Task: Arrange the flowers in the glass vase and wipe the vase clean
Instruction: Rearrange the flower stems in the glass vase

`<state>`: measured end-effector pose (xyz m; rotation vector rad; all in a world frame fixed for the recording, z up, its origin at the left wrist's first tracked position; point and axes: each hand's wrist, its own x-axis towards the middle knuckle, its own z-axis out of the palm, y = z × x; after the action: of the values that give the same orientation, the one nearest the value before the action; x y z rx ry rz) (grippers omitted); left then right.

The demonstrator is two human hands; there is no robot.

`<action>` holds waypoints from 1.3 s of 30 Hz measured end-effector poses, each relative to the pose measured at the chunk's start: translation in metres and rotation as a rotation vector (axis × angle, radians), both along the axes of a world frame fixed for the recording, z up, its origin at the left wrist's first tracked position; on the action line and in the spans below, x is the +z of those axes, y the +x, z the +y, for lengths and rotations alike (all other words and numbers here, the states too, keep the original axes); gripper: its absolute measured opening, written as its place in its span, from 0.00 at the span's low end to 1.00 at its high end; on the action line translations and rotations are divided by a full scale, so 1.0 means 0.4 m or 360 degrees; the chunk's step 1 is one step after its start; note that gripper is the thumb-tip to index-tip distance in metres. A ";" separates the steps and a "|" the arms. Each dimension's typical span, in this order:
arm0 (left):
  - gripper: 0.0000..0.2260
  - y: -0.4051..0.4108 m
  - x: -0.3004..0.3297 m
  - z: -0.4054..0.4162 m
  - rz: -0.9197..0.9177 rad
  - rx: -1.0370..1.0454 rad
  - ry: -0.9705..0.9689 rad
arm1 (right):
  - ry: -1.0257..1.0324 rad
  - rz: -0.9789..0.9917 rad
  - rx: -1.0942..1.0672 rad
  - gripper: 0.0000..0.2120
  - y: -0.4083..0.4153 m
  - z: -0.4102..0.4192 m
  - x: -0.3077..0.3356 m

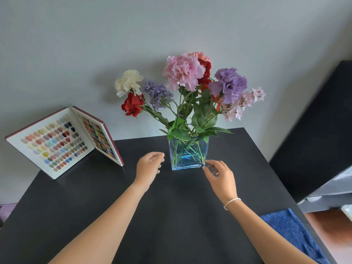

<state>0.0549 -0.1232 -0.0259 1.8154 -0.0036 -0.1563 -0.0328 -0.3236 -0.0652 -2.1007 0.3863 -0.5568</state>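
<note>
Far left on my feed, an open red-edged sample book of coloured nail swatches (62, 141) stands propped on the matte black table (171, 216), well clear of the work.

Moving right, my left hand (149, 166) hovers just beside the vase's left wall, fingers loosely curled, holding nothing and not touching the glass.

At centre stands the square clear glass vase with a blue tint (188, 154), upright near the table's back edge. The bunch of mixed flowers (188, 86) is already in it: cream, red, pink and purple heads fanning out above, green stems crossing inside the glass.

Next, my right hand (221, 176) reaches for the vase's lower right corner. Thumb and forefinger are partly open, and the fingertips (204, 166) look to be at or touching that corner; I cannot tell whether they are actually pinching it. A thin white bracelet sits on that wrist.

At the far right, a folded dark blue towel (291, 233) lies untouched at the table's near edge.

I judge the arranging to be essentially done, with the vase being squared or steadied. The wiping is what remains. That calls for my right hand to leave the corner and fetch the towel, while my left closes on the vase to brace it, since the tall bouquet could tip it.
</note>
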 end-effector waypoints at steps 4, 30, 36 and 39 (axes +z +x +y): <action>0.04 -0.043 -0.056 0.013 -0.0047 -0.0090 0.0127 | -0.0005 0.0090 -0.0053 0.07 -0.044 -0.010 -0.033; 0.10 -0.099 -0.320 -0.018 -0.0735 -0.0432 0.0589 | -0.0476 0.0199 0.0165 0.12 -0.038 -0.077 -0.216; 0.10 -0.113 -0.372 -0.042 -0.0871 -0.0477 0.0520 | -0.0599 0.0105 0.0198 0.13 -0.041 -0.079 -0.259; 0.10 -0.158 -0.384 -0.053 -0.0955 -0.0549 0.0559 | -0.0625 0.0097 0.0225 0.14 -0.087 -0.079 -0.268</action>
<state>-0.0085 -0.1446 -0.1796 2.1378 -0.7554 0.1609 -0.0678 -0.3553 -0.1726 -2.5038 0.1682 -0.5167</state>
